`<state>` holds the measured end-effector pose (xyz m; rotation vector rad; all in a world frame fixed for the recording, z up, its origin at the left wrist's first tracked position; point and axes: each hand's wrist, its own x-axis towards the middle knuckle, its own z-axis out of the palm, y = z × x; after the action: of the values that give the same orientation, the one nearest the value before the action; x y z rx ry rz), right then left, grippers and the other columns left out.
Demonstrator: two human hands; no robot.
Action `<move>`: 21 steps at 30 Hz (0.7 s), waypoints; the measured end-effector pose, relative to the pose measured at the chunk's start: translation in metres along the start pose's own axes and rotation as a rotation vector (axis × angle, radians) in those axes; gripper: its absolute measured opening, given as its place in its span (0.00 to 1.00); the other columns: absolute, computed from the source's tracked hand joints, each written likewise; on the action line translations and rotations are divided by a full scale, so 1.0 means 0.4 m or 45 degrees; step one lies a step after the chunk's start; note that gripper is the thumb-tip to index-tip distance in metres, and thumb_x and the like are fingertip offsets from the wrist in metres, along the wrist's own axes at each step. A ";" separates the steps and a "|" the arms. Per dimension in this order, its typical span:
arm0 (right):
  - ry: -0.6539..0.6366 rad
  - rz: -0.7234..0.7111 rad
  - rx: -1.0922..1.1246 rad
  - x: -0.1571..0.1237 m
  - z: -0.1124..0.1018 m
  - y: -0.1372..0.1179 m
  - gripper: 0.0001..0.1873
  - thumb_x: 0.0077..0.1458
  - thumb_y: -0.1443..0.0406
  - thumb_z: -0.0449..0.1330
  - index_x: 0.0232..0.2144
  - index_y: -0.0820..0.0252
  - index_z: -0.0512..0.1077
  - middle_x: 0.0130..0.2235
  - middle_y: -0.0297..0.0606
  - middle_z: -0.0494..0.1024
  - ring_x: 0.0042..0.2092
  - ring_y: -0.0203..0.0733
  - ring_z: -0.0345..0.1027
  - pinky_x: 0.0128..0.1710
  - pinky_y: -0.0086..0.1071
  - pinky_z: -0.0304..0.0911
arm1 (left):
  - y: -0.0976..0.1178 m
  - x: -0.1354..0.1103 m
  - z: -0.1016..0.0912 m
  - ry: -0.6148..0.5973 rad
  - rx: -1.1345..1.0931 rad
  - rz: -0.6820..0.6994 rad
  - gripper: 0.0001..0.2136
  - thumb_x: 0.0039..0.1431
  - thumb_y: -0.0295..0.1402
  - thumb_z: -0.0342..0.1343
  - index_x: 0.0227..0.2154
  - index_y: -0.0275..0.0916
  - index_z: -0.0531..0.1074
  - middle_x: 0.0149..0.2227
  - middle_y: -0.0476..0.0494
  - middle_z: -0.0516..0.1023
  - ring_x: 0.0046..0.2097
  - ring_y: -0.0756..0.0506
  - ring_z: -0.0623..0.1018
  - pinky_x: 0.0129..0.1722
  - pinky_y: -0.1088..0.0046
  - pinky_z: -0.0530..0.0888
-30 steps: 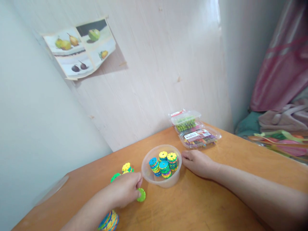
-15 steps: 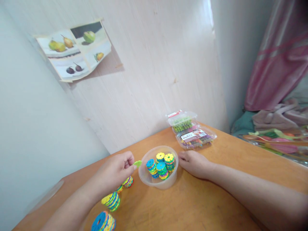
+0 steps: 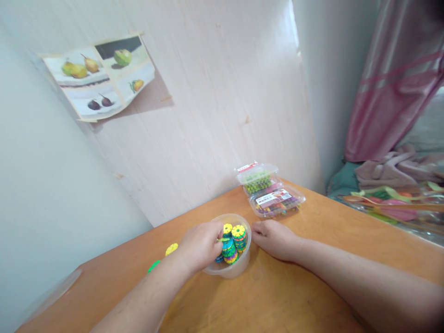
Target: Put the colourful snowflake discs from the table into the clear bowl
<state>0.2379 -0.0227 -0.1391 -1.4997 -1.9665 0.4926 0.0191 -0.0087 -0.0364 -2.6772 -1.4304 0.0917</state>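
My left hand (image 3: 204, 243) is over the left side of a clear plastic tub (image 3: 231, 273), fingers pinched on a thin yellow-green notched disc (image 3: 223, 239). Most of that disc is hidden by the fingers. Inside the tub stand several stacks of colourful notched plastic discs (image 3: 238, 232), with yellow and blue tops. Just right of the tub, my right hand (image 3: 274, 238) rests on the table in a loose fist, close against the tub's wall. Behind my left forearm show a yellow disc (image 3: 171, 249) and a green disc (image 3: 154, 266), partly covered.
Two clear plastic boxes stand at the back of the wooden table (image 3: 277, 296): one with green pieces (image 3: 258, 182), one with mixed-colour pieces (image 3: 277, 203). A sheet of fruit paintings (image 3: 100, 76) hangs on the wall. A pink curtain (image 3: 381, 92) is at the right.
My left hand has moved right, carrying the yellow-green disc from beside the tub to over it. My forearm now hides most of the stacks on the table. The view has shifted slightly.
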 end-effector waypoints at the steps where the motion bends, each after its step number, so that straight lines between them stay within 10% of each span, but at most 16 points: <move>1: -0.003 0.007 -0.008 0.000 0.000 -0.001 0.14 0.59 0.61 0.51 0.24 0.60 0.68 0.28 0.36 0.76 0.30 0.36 0.64 0.30 0.29 0.50 | -0.004 -0.003 0.003 -0.044 -0.058 0.014 0.04 0.51 0.30 0.53 0.31 0.43 0.69 0.30 0.49 0.76 0.31 0.47 0.73 0.26 0.73 0.57; 21: -0.002 0.000 0.054 -0.003 -0.002 -0.002 0.14 0.58 0.62 0.52 0.24 0.60 0.71 0.28 0.36 0.76 0.30 0.36 0.62 0.30 0.29 0.51 | -0.009 -0.049 -0.012 0.022 -0.545 0.055 0.12 0.52 0.32 0.51 0.32 0.42 0.80 0.26 0.48 0.78 0.29 0.47 0.73 0.29 0.75 0.65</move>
<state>0.2379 -0.0240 -0.1384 -1.4736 -1.9448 0.5327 0.0056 -0.0234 -0.0311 -3.0307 -1.5347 -0.2641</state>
